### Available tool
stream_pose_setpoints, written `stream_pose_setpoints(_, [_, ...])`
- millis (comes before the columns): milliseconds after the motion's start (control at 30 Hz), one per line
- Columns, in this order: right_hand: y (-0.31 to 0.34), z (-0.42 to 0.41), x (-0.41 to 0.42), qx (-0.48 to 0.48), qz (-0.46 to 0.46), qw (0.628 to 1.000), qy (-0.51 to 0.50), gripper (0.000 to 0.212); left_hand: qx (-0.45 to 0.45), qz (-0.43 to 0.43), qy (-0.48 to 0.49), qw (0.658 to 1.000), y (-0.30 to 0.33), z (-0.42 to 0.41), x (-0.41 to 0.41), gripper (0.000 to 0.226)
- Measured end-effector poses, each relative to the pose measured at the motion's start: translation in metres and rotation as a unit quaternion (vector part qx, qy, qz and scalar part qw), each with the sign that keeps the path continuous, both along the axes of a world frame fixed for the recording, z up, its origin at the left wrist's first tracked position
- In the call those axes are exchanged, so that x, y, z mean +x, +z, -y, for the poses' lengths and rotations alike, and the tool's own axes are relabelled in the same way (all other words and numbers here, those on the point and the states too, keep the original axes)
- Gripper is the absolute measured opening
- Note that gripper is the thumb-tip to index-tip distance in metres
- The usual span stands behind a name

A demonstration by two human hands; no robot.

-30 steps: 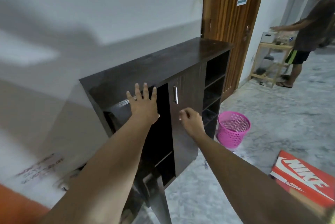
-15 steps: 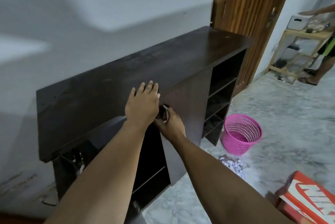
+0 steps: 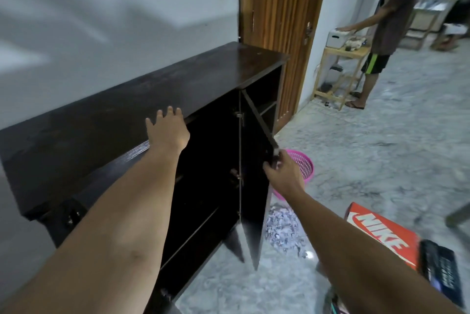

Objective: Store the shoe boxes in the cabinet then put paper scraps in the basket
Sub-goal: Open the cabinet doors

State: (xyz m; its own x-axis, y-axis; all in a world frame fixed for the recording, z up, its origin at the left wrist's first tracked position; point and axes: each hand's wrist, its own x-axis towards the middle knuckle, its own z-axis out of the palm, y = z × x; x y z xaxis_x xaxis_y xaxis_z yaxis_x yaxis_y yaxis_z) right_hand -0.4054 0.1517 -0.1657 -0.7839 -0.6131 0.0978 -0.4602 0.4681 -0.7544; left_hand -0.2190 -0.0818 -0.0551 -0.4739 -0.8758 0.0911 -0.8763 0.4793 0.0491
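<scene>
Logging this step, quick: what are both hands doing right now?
Left hand: open, fingers straight, at the cabinet top.
Right hand: gripping the open cabinet door edge.

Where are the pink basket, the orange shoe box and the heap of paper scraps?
pink basket (image 3: 304,166): head view, on its mesh wall right of the hand.
orange shoe box (image 3: 379,232): head view, on its lid lettering.
paper scraps (image 3: 282,228): head view, middle of the heap.

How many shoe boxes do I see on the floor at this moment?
2: an orange shoe box on the floor at lower right, and a dark shoe box just right of it, partly cut by the frame. Others may lie out of view.
</scene>
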Motion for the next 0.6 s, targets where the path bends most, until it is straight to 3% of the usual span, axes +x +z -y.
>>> stream_pose_setpoints(100, [0.007, -0.021, -0.038, 0.004, 0.02, 0.997, -0.079, 0.034, 0.005, 0.008, -0.005, 1.0, 0.004, -0.011, -0.018, 0.07])
stream_pose_setpoints(200, [0.007, -0.012, -0.061, -0.032, 0.084, 0.987, -0.13, 0.08, -0.022, 0.015, -0.071, 0.997, -0.003, -0.023, -0.047, 0.077])
stream_pose_setpoints(300, [0.009, 0.007, -0.082, -0.062, 0.139, 0.979, -0.139, 0.112, -0.043, 0.034, -0.059, 0.997, -0.02, -0.034, -0.075, 0.088])
stream_pose_setpoints(400, [0.012, 0.026, -0.107, -0.073, 0.171, 0.97, -0.157, 0.122, -0.083, 0.058, -0.031, 0.994, -0.038, -0.033, -0.083, 0.097])
stream_pose_setpoints(600, [-0.003, 0.045, -0.097, -0.087, 0.139, 0.966, -0.2, 0.124, -0.138, 0.07, -0.014, 0.988, -0.058, -0.032, -0.091, 0.104])
